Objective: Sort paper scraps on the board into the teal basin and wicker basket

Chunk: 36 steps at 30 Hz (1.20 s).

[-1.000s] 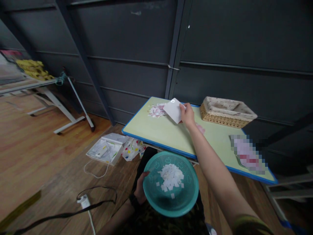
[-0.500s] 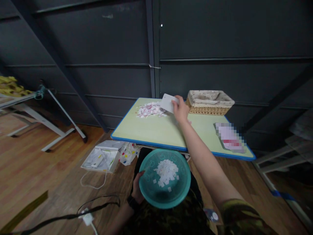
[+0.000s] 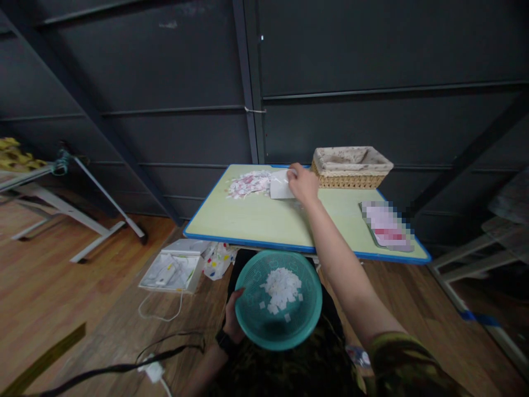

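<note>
My right hand (image 3: 303,184) is closed on a flat white card (image 3: 281,186), held low over the pale green table (image 3: 248,223). The card's left edge meets a heap of small white and pinkish paper pieces (image 3: 249,184); whether it presses on the tabletop I cannot tell. Down at my lap, my left hand (image 3: 233,315) grips the left rim of a round green plastic basket (image 3: 252,331). A pile of small white square pieces (image 3: 282,289) lies in this basket, a few of them apart from the pile.
A cloth-lined wicker basket (image 3: 351,175) stands at the table's back right. A partly pixelated flat item (image 3: 386,229) lies near the right edge. On the floor to the left are an open white box (image 3: 171,275), a dotted bag (image 3: 217,260) and cables (image 3: 119,366).
My right hand has lowered the white card and turned it more level beside the paper heap. My left hand still holds the green basket in place. The view has shifted slightly.
</note>
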Tool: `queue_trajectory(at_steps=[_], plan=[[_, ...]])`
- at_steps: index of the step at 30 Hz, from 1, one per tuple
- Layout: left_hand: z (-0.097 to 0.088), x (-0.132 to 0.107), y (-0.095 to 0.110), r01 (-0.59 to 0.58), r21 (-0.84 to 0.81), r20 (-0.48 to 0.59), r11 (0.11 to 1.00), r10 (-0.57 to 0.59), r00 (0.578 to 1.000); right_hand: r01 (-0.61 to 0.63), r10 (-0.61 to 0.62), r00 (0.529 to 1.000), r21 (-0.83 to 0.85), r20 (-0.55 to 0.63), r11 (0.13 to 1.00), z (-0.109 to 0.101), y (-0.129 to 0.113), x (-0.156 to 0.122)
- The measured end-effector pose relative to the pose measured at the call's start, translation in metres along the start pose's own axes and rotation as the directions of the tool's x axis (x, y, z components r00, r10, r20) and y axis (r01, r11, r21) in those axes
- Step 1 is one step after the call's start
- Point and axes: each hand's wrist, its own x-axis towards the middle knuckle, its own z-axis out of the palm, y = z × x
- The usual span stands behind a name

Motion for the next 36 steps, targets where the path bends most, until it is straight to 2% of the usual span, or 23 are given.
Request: queue_trajectory(at_steps=[6, 9, 12, 16, 23, 31, 36], plan=[[0.003, -0.004, 0.001, 0.037, -0.055, 0.053, 0.998, -0.034, 0.998, -0.088, 0.088, 0.996, -0.008, -0.015, 0.996, 0.002, 0.001, 0.0], [0.002, -0.001, 0.001, 0.06, -0.059, 0.07, 0.996, -0.056, 0.996, -0.011, 0.01, 1.0, 0.073, 0.021, 0.997, 0.007, 0.0, 0.0], [0.0, 0.002, 0.0, 0.05, -0.036, 0.069, 0.998, -0.047, 0.997, 0.019, -0.017, 1.0, 0.116, -0.019, 0.993, 0.011, 0.0, 0.001], [-0.002, 0.005, -0.001, 0.042, -0.037, 0.068, 0.998, -0.039, 0.997, -0.043, 0.047, 0.997, 0.065, -0.065, 0.997, 0.01, 0.0, 0.0], [-0.003, 0.005, -0.001, 0.091, -0.075, 0.086, 0.993, -0.085, 0.993, -0.079, 0.078, 0.997, -0.027, -0.03, 0.997, 0.003, -0.004, -0.004], [-0.003, 0.004, -0.001, 0.059, -0.049, 0.076, 0.997, -0.055, 0.996, -0.046, 0.045, 0.999, -0.041, -0.024, 0.998, 0.003, -0.005, -0.004], [-0.002, 0.003, -0.001, 0.041, -0.03, 0.094, 0.999, -0.038, 0.995, 0.057, -0.059, 0.998, 0.054, 0.032, 0.997, 0.009, -0.005, -0.004]])
